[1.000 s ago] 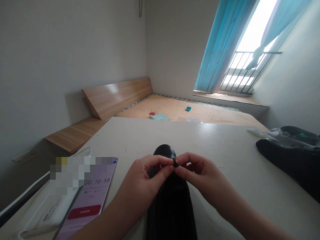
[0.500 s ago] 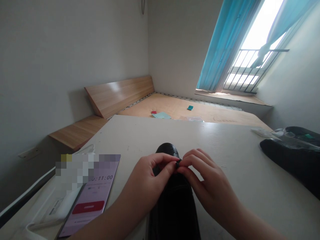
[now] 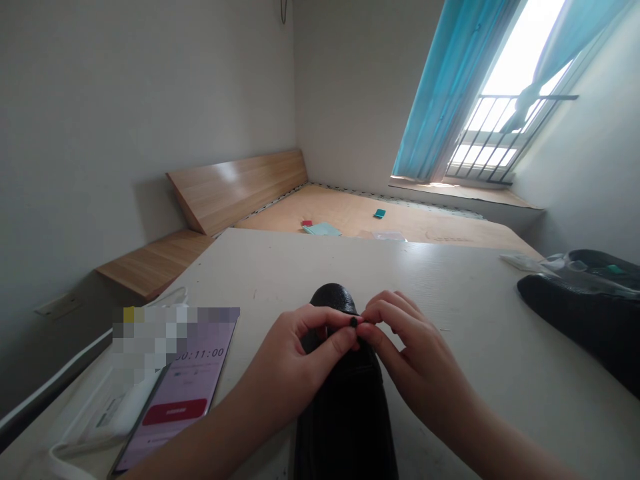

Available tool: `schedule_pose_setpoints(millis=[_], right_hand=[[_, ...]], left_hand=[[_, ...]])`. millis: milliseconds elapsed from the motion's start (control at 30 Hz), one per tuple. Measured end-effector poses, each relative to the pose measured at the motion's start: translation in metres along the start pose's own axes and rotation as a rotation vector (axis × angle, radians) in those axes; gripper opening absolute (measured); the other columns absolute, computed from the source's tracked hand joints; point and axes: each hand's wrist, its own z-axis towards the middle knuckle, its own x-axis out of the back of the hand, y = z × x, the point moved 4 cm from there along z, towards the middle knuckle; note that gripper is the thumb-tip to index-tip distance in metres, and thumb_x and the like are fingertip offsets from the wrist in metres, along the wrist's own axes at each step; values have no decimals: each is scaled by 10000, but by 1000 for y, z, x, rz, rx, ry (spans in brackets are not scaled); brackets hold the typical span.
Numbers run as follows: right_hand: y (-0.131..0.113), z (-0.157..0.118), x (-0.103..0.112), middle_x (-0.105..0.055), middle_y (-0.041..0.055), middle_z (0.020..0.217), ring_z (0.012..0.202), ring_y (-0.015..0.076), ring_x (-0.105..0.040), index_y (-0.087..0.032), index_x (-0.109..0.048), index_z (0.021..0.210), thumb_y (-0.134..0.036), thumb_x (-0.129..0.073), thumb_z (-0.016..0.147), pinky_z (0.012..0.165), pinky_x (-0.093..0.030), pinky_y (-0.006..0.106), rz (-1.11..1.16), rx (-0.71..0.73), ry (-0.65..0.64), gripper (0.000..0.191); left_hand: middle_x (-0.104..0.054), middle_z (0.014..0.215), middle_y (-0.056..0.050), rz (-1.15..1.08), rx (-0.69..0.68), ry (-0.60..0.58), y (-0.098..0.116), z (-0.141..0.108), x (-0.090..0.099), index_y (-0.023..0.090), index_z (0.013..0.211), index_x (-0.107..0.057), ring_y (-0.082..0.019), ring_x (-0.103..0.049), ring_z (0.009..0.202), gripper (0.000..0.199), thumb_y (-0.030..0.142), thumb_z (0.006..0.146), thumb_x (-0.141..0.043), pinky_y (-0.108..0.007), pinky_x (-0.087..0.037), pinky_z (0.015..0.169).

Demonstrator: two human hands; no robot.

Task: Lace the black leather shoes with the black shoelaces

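Observation:
A black leather shoe [image 3: 345, 427] lies lengthwise on the pale table [image 3: 450, 287], its toe pointing away from me. My left hand [image 3: 310, 343] and my right hand [image 3: 405, 340] meet above the shoe's front. Between their fingertips I pinch a small black piece [image 3: 353, 322], perhaps a lace knot; it is too small to tell. My fingers hide the shoe's opening and any lacing.
A phone [image 3: 185, 393] showing a 00:11:00 timer lies left of the shoe, beside a white cable [image 3: 90, 433]. A black bag [image 3: 575, 313] sits at the table's right. Beyond the far edge lies a wooden bed base [image 3: 360, 223] with teal and red cards.
The small black piece shows less between my fingertips than a second ago, and my right hand has shifted slightly. The phone timer has gone from 00:10:59 to 00:11:00.

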Motion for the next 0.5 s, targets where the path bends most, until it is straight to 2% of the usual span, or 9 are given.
schedule_pose_setpoints(millis=[133, 333, 500], right_hand=[[-6, -2, 0, -555, 22, 795, 785, 164, -493, -197, -513, 782, -162, -484, 913, 706, -413, 305, -16, 50, 41, 138], [-8, -2, 3, -591, 29, 822, 803, 176, -515, -215, -549, 830, -173, -539, 884, 687, -425, 305, -30, 13, 73, 69], [-15, -6, 5, -626, 43, 832, 797, 176, -529, -206, -561, 862, -125, -517, 885, 699, -445, 312, -132, 208, 129, 96]], left_hand=[[-684, 737, 1, -124, 27, -10, -1, 1, -1, 171, 865, -662, -144, -621, 736, 178, 313, 843, -557, -235, -463, 701], [-661, 715, 8, -45, -3, 4, 1, 3, 1, 167, 857, -646, -136, -614, 735, 171, 287, 851, -523, -226, -456, 705], [-673, 740, 4, -83, 6, 11, 0, 2, 1, 165, 838, -632, -138, -623, 736, 159, 293, 841, -538, -225, -466, 705]])
